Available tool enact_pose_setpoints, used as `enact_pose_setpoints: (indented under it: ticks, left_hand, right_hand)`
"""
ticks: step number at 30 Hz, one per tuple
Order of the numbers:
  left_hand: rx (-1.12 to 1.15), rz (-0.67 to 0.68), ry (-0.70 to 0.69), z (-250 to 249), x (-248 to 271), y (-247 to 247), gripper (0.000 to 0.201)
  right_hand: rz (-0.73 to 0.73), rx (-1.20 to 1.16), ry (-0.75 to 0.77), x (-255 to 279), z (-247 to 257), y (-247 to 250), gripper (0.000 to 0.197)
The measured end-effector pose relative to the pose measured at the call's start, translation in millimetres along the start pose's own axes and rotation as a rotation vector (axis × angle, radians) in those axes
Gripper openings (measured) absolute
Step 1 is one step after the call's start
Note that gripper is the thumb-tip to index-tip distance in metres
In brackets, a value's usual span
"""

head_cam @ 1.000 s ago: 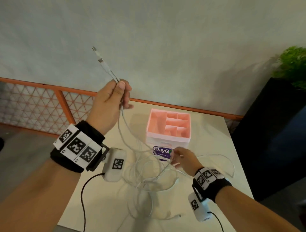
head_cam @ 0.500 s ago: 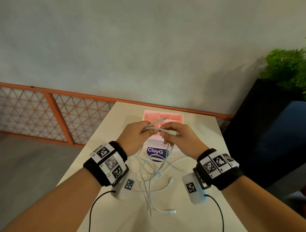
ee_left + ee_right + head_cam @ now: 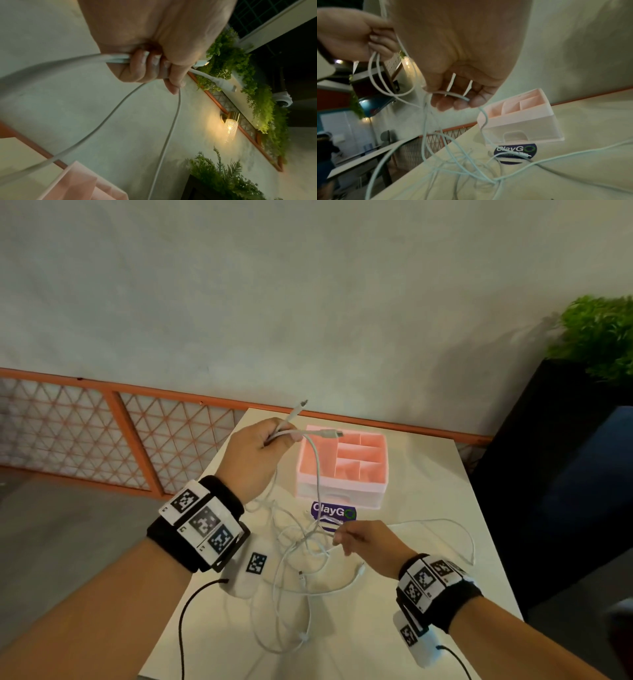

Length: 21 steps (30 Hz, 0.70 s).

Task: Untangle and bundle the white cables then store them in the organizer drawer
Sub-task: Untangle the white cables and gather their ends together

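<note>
My left hand (image 3: 263,445) is raised above the table's left part and grips two white cable ends (image 3: 310,434); their plugs stick out past the fist (image 3: 154,65). From it the white cables (image 3: 317,474) hang down into a loose tangle (image 3: 301,559) on the table. My right hand (image 3: 356,537) is low, in front of the pink organizer (image 3: 342,491), and pinches a strand (image 3: 450,94) of that tangle with curled fingers. The organizer's top compartments are open and hold nothing; its drawer front (image 3: 522,129) is closed.
A purple ClayGo sticker (image 3: 334,513) lies on the white table (image 3: 428,474) in front of the organizer. An orange lattice railing (image 3: 102,436) runs behind and to the left. A black planter (image 3: 555,440) with green leaves stands right of the table.
The hands were together over the organizer, both on the plug ends. Now the left has lifted up and left with both ends, and the right has dropped to the tangle.
</note>
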<state>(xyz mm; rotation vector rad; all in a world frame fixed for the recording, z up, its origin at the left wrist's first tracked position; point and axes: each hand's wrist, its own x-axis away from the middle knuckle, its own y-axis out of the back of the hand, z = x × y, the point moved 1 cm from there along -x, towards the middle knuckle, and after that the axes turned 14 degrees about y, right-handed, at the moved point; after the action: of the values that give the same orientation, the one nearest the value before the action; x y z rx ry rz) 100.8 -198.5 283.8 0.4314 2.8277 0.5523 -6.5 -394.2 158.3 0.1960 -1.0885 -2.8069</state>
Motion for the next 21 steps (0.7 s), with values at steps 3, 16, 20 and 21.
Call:
enact_pose_setpoints:
  ticks: [3, 16, 20, 21]
  left_hand:
    - [0.079, -0.087, 0.003, -3.5, 0.4, 9.3, 0.014]
    - [0.238, -0.121, -0.041, -26.9, 0.1, 28.4, 0.017]
    - [0.232, -0.059, -0.044, -29.5, 4.5, 13.9, 0.014]
    - [0.241, -0.060, -0.038, -30.9, 4.9, 15.3, 0.014]
  right_hand:
    - [0.074, 0.293, -0.056, -2.8, -4.9, 4.2, 0.024]
    - [-0.004, 0.125, -0.099, -5.6, -23.3, -9.7, 0.063]
    - [-0.156, -0.007, 0.113, -41.6, 25.2, -11.0, 0.026]
    - [-0.149, -0.014, 0.092, -45.2, 31.0, -9.4, 0.016]
